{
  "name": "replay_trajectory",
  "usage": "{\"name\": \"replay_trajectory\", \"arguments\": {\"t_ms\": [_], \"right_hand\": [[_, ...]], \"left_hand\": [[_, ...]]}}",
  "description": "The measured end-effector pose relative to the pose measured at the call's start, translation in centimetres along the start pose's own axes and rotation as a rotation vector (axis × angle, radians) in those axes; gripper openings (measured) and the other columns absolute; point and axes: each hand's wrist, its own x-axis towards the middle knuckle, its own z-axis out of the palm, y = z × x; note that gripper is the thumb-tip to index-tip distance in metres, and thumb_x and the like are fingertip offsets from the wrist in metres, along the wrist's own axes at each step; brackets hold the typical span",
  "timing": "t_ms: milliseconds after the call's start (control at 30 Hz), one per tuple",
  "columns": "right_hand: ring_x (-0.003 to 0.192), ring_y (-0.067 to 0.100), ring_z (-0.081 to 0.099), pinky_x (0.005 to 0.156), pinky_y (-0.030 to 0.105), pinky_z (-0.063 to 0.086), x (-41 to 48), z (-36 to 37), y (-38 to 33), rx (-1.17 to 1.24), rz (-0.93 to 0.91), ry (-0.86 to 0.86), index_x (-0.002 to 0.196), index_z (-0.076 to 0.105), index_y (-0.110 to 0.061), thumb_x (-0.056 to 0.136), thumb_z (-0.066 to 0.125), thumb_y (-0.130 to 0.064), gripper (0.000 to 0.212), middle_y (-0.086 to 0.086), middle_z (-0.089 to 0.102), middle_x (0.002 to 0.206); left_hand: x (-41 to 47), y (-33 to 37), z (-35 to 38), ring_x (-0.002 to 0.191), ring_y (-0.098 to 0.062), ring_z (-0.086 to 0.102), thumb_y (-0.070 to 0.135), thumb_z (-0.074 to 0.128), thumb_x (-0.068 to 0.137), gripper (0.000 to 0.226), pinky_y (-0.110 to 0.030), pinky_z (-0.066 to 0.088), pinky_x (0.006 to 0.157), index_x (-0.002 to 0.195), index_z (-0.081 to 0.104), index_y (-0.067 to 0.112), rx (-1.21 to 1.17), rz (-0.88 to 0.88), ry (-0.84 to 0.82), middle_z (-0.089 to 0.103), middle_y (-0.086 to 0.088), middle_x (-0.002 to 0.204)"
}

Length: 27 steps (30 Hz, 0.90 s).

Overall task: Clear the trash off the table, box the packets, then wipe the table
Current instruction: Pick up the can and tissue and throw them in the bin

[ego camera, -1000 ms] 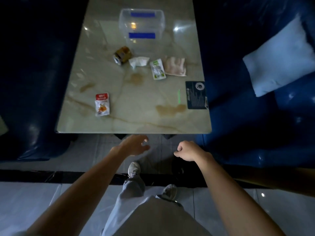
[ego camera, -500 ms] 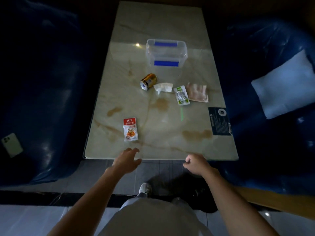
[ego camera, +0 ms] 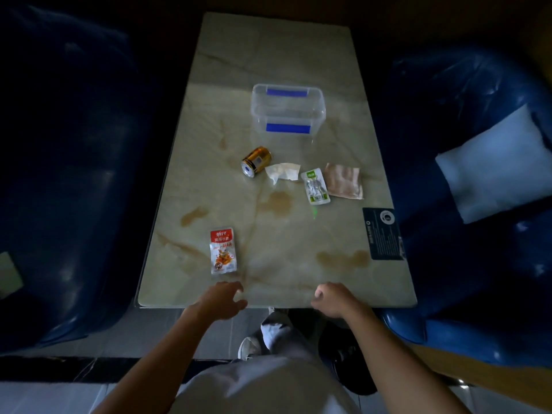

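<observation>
Packets and trash lying across pale marble table [ego camera: 298,55], nothing boxed yet. Near front-left corner: red-and-white foil snack packet [ego camera: 223,251], flat; probably light, slippery, best pinched at an edge. Just behind it, left hand [ego camera: 220,300] over front edge, fingers loosely spread, grasping nothing. Mid-table: gold metal can [ego camera: 256,161] on its side, likely to roll; crumpled white tissue [ego camera: 282,172] just beside it, soft. Clear plastic box with blue clips [ego camera: 288,112] further back. Right hand [ego camera: 333,300] curled, empty. Toward right edge: green-and-white packet [ego camera: 315,186] touching translucent pinkish packet [ego camera: 344,180], both limp.
</observation>
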Motion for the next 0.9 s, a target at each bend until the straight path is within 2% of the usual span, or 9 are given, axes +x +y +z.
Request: {"name": "replay_trajectory", "arguments": {"t_ms": [200, 267, 400, 433, 533, 667, 733, 800, 900], "right_hand": [[0.088, 0.032, 0.067, 0.073, 0.031, 0.05, 2.4, -1.4, -0.3, -0.063, -0.032, -0.107, 0.07, 0.06, -0.012, 0.078, 0.052, -0.029, 0.02, 0.019, 0.068, 0.086], [0.08, 0.031, 0.066, 0.067, 0.031, 0.047, 3.1, -2.3, -0.4, -0.086, -0.049, -0.165, 0.066, 0.056, -0.008, 0.076, 0.054, -0.033, 0.026, 0.016, 0.059, 0.073], [0.074, 0.03, 0.063, 0.054, 0.028, 0.037, 5.5, -5.3, -0.5, -0.154, -0.119, -0.247, 0.064, 0.057, -0.007, 0.077, 0.059, -0.036, 0.032, 0.016, 0.056, 0.071], [0.079, 0.032, 0.066, 0.057, 0.028, 0.04, 6.1, -6.5, -0.6, -0.14, -0.134, -0.232, 0.068, 0.062, -0.007, 0.079, 0.06, -0.037, 0.032, 0.018, 0.061, 0.074], [0.098, 0.03, 0.068, 0.082, 0.034, 0.053, 7.8, -10.4, -0.8, -0.097, -0.166, -0.16, 0.096, 0.072, -0.006, 0.087, 0.06, -0.039, 0.036, 0.015, 0.074, 0.101], [0.097, 0.033, 0.069, 0.086, 0.039, 0.055, 10.4, -15.4, -1.6, -0.128, -0.183, -0.078, 0.102, 0.071, -0.003, 0.09, 0.058, -0.037, 0.038, 0.018, 0.073, 0.104], [0.093, 0.029, 0.068, 0.078, 0.035, 0.054, 12.0, -17.4, -2.4, -0.168, -0.183, -0.074, 0.095, 0.069, -0.005, 0.091, 0.057, -0.036, 0.034, 0.013, 0.072, 0.097], [0.079, 0.026, 0.063, 0.059, 0.029, 0.043, 13.4, -19.1, -3.4, -0.199, -0.18, -0.045, 0.073, 0.058, -0.012, 0.09, 0.056, -0.035, 0.028, 0.006, 0.062, 0.077], [0.065, 0.021, 0.05, 0.048, 0.026, 0.028, 15.7, -21.2, -5.3, -0.228, -0.188, 0.001, 0.059, 0.034, -0.017, 0.089, 0.057, -0.036, 0.042, 0.002, 0.046, 0.066]], "left_hand": [[1.7, 0.8, -1.1, 0.111, -0.02, 0.061, 0.041, 0.061, 0.091, 0.043, -0.027, 0.048, 0.093, 0.126, 0.057, 0.017, -0.023, -0.053, -0.031, 0.064, -0.007, 0.125], [2.6, 1.3, -1.6, 0.111, -0.019, 0.062, 0.043, 0.06, 0.091, 0.044, -0.027, 0.047, 0.092, 0.127, 0.057, 0.018, -0.016, -0.071, -0.043, 0.065, -0.006, 0.124], [4.9, 2.9, -3.7, 0.115, -0.021, 0.06, 0.048, 0.058, 0.091, 0.047, -0.027, 0.046, 0.094, 0.129, 0.056, 0.021, 0.001, -0.083, -0.049, 0.065, -0.006, 0.125], [5.6, 3.4, -4.5, 0.115, -0.021, 0.059, 0.048, 0.058, 0.091, 0.047, -0.027, 0.047, 0.095, 0.129, 0.055, 0.021, 0.009, -0.078, -0.034, 0.064, -0.006, 0.126], [7.5, 4.9, -7.3, 0.113, -0.021, 0.061, 0.048, 0.059, 0.091, 0.047, -0.03, 0.049, 0.095, 0.13, 0.055, 0.021, 0.009, -0.066, 0.003, 0.065, -0.006, 0.126], [10.2, 6.6, -12.2, 0.118, -0.024, 0.058, 0.046, 0.058, 0.091, 0.046, -0.03, 0.046, 0.097, 0.13, 0.055, 0.021, 0.077, -0.051, 0.06, 0.063, -0.007, 0.129], [11.8, 7.1, -14.7, 0.119, -0.025, 0.058, 0.047, 0.058, 0.09, 0.047, -0.032, 0.046, 0.099, 0.13, 0.055, 0.022, 0.109, -0.056, 0.084, 0.063, -0.007, 0.129], [13.4, 7.6, -17.2, 0.119, -0.025, 0.058, 0.047, 0.057, 0.091, 0.047, -0.032, 0.046, 0.098, 0.131, 0.055, 0.022, 0.137, -0.064, 0.103, 0.063, -0.006, 0.129], [15.7, 8.4, -20.7, 0.121, -0.026, 0.056, 0.048, 0.057, 0.091, 0.05, -0.032, 0.045, 0.098, 0.133, 0.053, 0.021, 0.184, -0.072, 0.115, 0.061, -0.006, 0.131]]}}
